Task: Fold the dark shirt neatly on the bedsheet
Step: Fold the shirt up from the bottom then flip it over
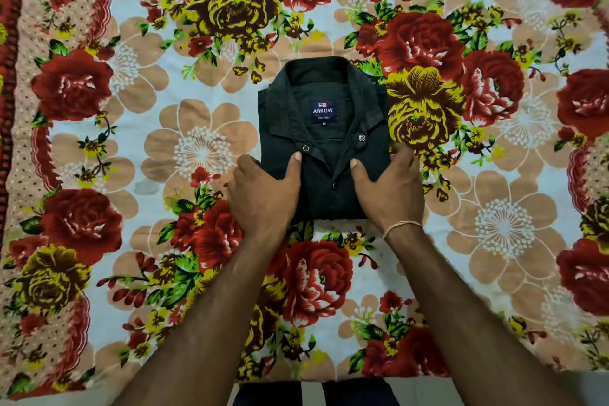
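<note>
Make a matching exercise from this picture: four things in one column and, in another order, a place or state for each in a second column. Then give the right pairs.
Things
1. dark shirt
2. left hand
3. right hand
4. thread bracelet

Places or states
A. around the right wrist
B. folded into a compact rectangle, collar up, label showing
C. flat on the shirt's near right corner
D. flat on the shirt's near left corner

Pairs: 1-B, 2-D, 3-C, 4-A
</note>
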